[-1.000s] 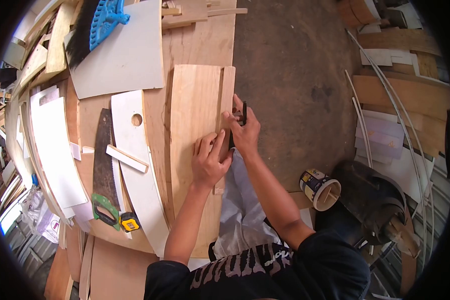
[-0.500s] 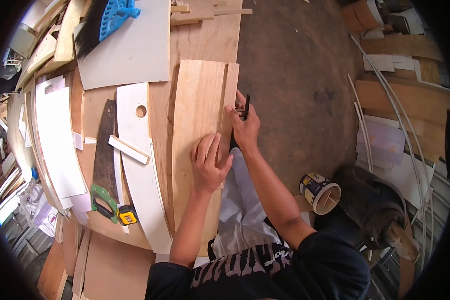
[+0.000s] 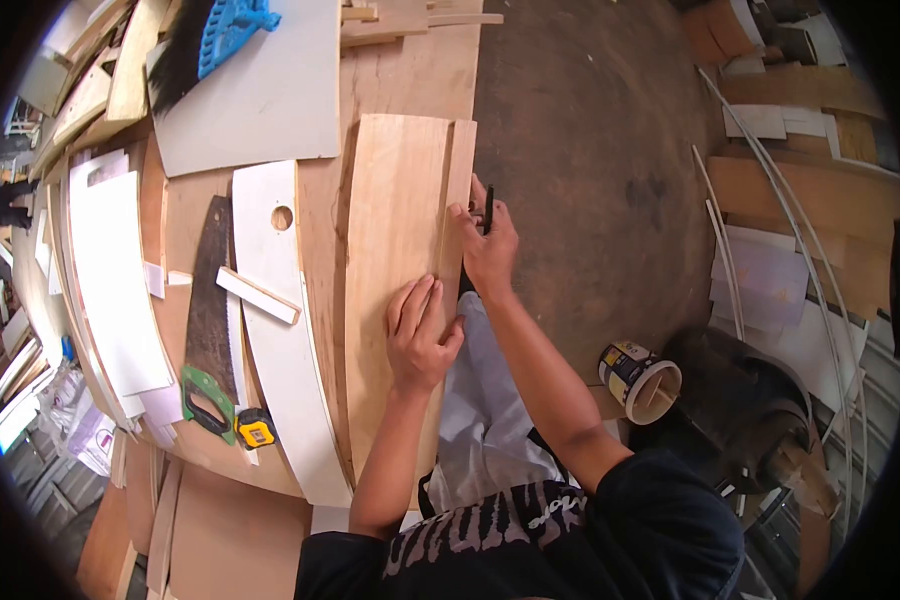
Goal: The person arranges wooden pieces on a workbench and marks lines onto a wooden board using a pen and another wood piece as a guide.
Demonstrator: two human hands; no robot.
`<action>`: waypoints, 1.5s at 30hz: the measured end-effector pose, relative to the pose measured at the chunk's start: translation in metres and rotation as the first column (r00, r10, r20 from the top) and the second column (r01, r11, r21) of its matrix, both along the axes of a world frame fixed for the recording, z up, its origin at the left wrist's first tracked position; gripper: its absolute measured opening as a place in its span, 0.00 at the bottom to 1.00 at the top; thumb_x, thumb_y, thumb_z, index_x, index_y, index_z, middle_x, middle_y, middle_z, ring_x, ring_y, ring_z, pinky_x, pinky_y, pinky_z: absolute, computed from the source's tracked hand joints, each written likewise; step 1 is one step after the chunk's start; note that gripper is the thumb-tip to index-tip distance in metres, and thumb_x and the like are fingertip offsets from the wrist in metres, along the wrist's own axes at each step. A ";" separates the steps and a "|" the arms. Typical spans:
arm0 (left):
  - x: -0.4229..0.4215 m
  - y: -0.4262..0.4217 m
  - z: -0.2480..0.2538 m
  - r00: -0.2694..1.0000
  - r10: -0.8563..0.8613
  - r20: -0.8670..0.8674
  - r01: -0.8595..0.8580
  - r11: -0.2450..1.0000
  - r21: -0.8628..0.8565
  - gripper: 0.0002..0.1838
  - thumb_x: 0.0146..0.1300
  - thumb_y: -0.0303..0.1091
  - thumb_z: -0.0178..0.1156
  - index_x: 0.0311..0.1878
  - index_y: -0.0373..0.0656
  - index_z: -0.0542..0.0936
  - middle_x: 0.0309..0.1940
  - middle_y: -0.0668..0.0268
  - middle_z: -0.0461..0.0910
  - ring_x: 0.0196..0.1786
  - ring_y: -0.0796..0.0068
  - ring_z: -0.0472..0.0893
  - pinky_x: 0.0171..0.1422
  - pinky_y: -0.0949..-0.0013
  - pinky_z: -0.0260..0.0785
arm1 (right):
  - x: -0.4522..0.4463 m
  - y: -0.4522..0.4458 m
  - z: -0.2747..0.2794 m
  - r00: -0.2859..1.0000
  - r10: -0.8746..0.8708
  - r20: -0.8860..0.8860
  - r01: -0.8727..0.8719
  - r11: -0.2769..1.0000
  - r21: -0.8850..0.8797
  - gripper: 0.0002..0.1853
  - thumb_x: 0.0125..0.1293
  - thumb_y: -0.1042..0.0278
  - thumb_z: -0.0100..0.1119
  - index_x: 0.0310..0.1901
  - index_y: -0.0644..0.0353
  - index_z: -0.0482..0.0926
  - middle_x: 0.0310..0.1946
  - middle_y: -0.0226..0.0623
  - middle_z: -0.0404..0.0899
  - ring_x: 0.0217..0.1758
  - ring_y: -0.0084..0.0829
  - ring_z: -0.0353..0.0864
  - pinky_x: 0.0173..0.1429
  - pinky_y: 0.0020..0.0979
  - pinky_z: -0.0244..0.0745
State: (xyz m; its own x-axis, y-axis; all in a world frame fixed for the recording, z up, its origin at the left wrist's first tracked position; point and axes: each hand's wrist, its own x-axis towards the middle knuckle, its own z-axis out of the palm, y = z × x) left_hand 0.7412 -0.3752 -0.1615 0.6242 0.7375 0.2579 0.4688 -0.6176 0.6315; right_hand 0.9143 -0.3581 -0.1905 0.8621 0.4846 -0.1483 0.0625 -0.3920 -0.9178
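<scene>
Plainly, left hand [image 3: 422, 345] lies spread on board [image 3: 400, 190], right hand [image 3: 490, 252] pinching edge strip [image 3: 461, 155] beside broad floor [image 3: 600, 230].

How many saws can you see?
1: the green-handled saw, left of the white board with a hole and beside the yellow tape measure. Others may be hidden.

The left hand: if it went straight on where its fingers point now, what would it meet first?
Probably the narrow wooden strip along the wide board, before the right hand, though depth is hard to judge.
</scene>
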 end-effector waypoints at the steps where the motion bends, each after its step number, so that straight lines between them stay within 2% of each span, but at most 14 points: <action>1: 0.001 0.000 0.000 1.000 -0.015 -0.002 0.015 1.000 0.001 0.34 0.49 0.28 0.78 0.64 0.35 0.86 0.68 0.57 0.83 0.71 0.52 0.79 0.77 0.51 0.70 | -0.002 0.000 0.001 0.999 -0.001 0.039 0.001 1.000 0.001 0.29 0.71 0.63 0.75 0.73 0.51 0.83 0.41 0.32 0.80 0.37 0.23 0.77 0.47 0.31 0.78; 5: 0.004 -0.001 0.003 1.000 0.013 -0.018 -0.013 1.000 0.008 0.33 0.46 0.26 0.78 0.61 0.35 0.87 0.66 0.57 0.84 0.69 0.52 0.80 0.76 0.52 0.71 | -0.009 0.003 -0.001 0.993 -0.020 0.116 0.014 0.999 0.049 0.28 0.72 0.65 0.73 0.74 0.53 0.83 0.41 0.35 0.79 0.39 0.27 0.76 0.47 0.32 0.78; 9: 0.005 0.000 0.002 0.999 0.028 -0.042 -0.027 0.999 0.034 0.32 0.45 0.26 0.77 0.59 0.35 0.88 0.66 0.59 0.84 0.68 0.54 0.80 0.76 0.53 0.72 | -0.009 0.004 -0.008 0.994 -0.037 0.099 0.029 0.996 0.081 0.28 0.74 0.66 0.71 0.74 0.55 0.82 0.41 0.36 0.79 0.40 0.29 0.76 0.47 0.32 0.77; 11: 0.005 0.000 0.000 0.999 0.027 -0.045 -0.025 0.999 0.039 0.32 0.45 0.26 0.76 0.59 0.35 0.88 0.65 0.59 0.85 0.68 0.54 0.80 0.76 0.54 0.72 | -0.008 0.003 -0.011 0.991 0.003 0.132 -0.019 0.992 0.124 0.28 0.75 0.68 0.69 0.75 0.56 0.81 0.42 0.37 0.78 0.43 0.31 0.76 0.48 0.32 0.77; 15: 0.004 0.000 0.001 0.998 0.019 -0.056 -0.015 0.998 0.062 0.31 0.46 0.27 0.75 0.59 0.36 0.88 0.65 0.59 0.85 0.68 0.54 0.81 0.76 0.54 0.72 | -0.009 0.003 -0.010 0.995 0.010 0.097 -0.021 0.994 0.108 0.27 0.76 0.67 0.67 0.75 0.56 0.80 0.44 0.38 0.78 0.45 0.31 0.76 0.50 0.32 0.77; 19: 0.004 0.000 0.001 0.998 0.024 -0.066 -0.020 0.997 0.069 0.30 0.46 0.27 0.75 0.58 0.36 0.89 0.65 0.59 0.85 0.68 0.54 0.80 0.75 0.54 0.72 | -0.010 0.003 -0.013 0.997 0.005 0.074 -0.014 0.992 0.123 0.27 0.78 0.64 0.65 0.76 0.57 0.79 0.46 0.39 0.77 0.48 0.31 0.76 0.53 0.33 0.77; 21: 0.002 0.000 -0.001 0.999 0.012 -0.046 -0.011 1.000 0.026 0.33 0.46 0.28 0.77 0.62 0.39 0.88 0.66 0.58 0.84 0.68 0.51 0.80 0.76 0.52 0.70 | -0.009 0.004 -0.014 0.996 0.015 0.084 -0.025 0.992 0.125 0.27 0.79 0.63 0.64 0.77 0.57 0.78 0.46 0.39 0.77 0.48 0.32 0.76 0.54 0.33 0.76; 24: 0.002 0.001 0.001 0.998 0.010 -0.055 -0.009 1.000 0.030 0.33 0.46 0.28 0.76 0.61 0.38 0.88 0.66 0.58 0.84 0.68 0.51 0.80 0.76 0.52 0.70 | -0.008 0.004 -0.016 0.996 0.029 0.085 -0.036 0.996 0.081 0.28 0.80 0.60 0.62 0.78 0.56 0.77 0.46 0.39 0.77 0.49 0.32 0.76 0.55 0.34 0.76; 26: 0.003 0.000 0.002 0.998 0.016 -0.056 -0.015 0.999 0.030 0.32 0.46 0.27 0.76 0.61 0.38 0.89 0.66 0.58 0.84 0.68 0.51 0.80 0.76 0.52 0.71 | -0.008 0.005 -0.016 0.998 0.023 0.066 -0.029 0.995 0.100 0.28 0.81 0.63 0.61 0.80 0.55 0.75 0.44 0.27 0.68 0.48 0.24 0.69 0.56 0.26 0.71; 27: 0.003 0.000 0.002 0.998 0.020 -0.061 -0.018 0.999 0.028 0.32 0.46 0.27 0.76 0.60 0.38 0.89 0.65 0.58 0.84 0.68 0.52 0.80 0.75 0.52 0.71 | -0.008 0.004 -0.018 0.997 0.029 0.069 -0.036 0.994 0.100 0.28 0.81 0.63 0.61 0.80 0.55 0.75 0.44 0.27 0.68 0.48 0.24 0.69 0.56 0.26 0.71; 29: 0.003 0.000 0.000 0.998 0.028 -0.053 -0.026 0.999 0.033 0.31 0.46 0.27 0.76 0.60 0.38 0.89 0.65 0.58 0.84 0.68 0.52 0.80 0.75 0.52 0.71 | -0.008 0.004 -0.021 0.998 0.021 0.060 -0.029 0.991 0.131 0.28 0.81 0.59 0.61 0.79 0.56 0.76 0.45 0.37 0.75 0.49 0.32 0.75 0.56 0.33 0.75; 40: 0.004 -0.002 0.000 0.998 0.039 -0.046 -0.037 0.998 0.052 0.32 0.44 0.27 0.77 0.59 0.37 0.89 0.65 0.59 0.84 0.69 0.54 0.80 0.76 0.53 0.70 | -0.005 0.003 -0.019 0.994 0.040 0.106 -0.052 0.992 0.113 0.28 0.81 0.60 0.61 0.79 0.56 0.75 0.44 0.35 0.74 0.47 0.30 0.73 0.54 0.33 0.74; 45: 0.007 -0.005 0.007 0.996 0.046 -0.075 -0.038 0.994 0.107 0.30 0.49 0.25 0.74 0.60 0.36 0.89 0.66 0.60 0.84 0.66 0.56 0.80 0.73 0.56 0.71 | -0.007 0.001 -0.020 0.992 0.042 0.117 -0.056 0.991 0.117 0.29 0.81 0.60 0.61 0.79 0.56 0.76 0.44 0.35 0.73 0.47 0.30 0.74 0.53 0.33 0.74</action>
State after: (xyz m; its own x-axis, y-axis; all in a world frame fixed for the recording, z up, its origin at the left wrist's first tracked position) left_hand 0.7486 -0.3799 -0.1544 0.6145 0.7345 0.2879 0.5402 -0.6577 0.5250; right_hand 0.9077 -0.3571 -0.2102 0.8446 0.5353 0.0114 0.1858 -0.2731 -0.9439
